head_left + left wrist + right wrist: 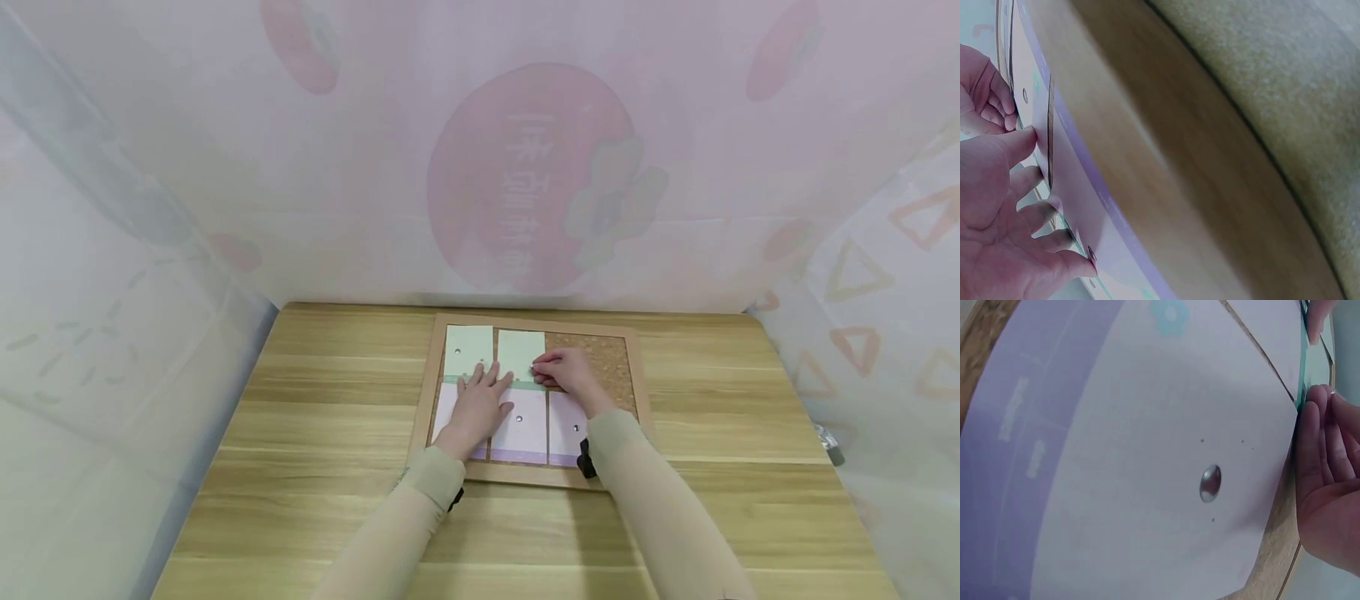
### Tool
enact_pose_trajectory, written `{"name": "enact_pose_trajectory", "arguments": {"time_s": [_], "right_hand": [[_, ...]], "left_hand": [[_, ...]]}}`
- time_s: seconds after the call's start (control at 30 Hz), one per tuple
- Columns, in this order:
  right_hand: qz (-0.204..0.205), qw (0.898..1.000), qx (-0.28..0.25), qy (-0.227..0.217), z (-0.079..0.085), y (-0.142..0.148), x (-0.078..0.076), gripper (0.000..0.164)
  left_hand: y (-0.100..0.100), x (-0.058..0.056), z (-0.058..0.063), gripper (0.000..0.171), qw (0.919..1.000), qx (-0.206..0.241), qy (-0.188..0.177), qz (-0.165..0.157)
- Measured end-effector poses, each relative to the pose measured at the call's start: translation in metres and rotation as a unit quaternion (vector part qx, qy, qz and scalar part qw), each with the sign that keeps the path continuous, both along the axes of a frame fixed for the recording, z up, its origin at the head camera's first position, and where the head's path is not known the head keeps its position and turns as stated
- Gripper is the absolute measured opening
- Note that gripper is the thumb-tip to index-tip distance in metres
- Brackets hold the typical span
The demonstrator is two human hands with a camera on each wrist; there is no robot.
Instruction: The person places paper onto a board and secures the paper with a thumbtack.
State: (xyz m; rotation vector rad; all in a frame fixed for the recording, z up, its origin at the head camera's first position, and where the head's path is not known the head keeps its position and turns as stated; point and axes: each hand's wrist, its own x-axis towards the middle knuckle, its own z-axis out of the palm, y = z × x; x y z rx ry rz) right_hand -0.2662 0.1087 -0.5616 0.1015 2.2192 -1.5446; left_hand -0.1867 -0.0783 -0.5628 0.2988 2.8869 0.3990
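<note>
A corkboard (600,354) in a wooden frame lies on the table, bearing green-edged sheets in the far row and purple-edged sheets in the near row. My left hand (477,410) rests on it with fingers spread, reaching over the near row onto the second green sheet (520,346). Between thumb and fingers, my right hand (567,372) pinches a silver thumbtack (532,367) at that sheet's right side. A domed silver tack (1210,483) sits in the right purple-edged sheet (1135,456), with small holes around it. The left purple-edged sheet is partly hidden under my left hand.
Another green sheet (468,340) with a tack lies at the far left of the board. The middle purple-edged sheet (528,437) also carries a tack. Wood-grain tabletop (322,433) surrounds the frame, and a printed curtain (360,208) hangs behind.
</note>
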Motion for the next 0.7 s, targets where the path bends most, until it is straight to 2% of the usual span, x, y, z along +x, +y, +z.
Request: {"name": "enact_pose_trajectory", "arguments": {"time_s": [0.4, 0.7], "right_hand": [[-0.007, 0.999, 0.039, -0.005, 0.006, -0.010, 0.002, 0.016], [0.015, 0.995, 0.097, -0.001, 0.012, -0.015, -0.001, 0.012]], "left_hand": [[-0.001, 0.000, -0.001, 0.057, 1.0000, 0.001, 0.003, 0.002], [-0.003, 0.003, 0.000, 0.058, 1.0000, -0.001, 0.000, 0.000]]}}
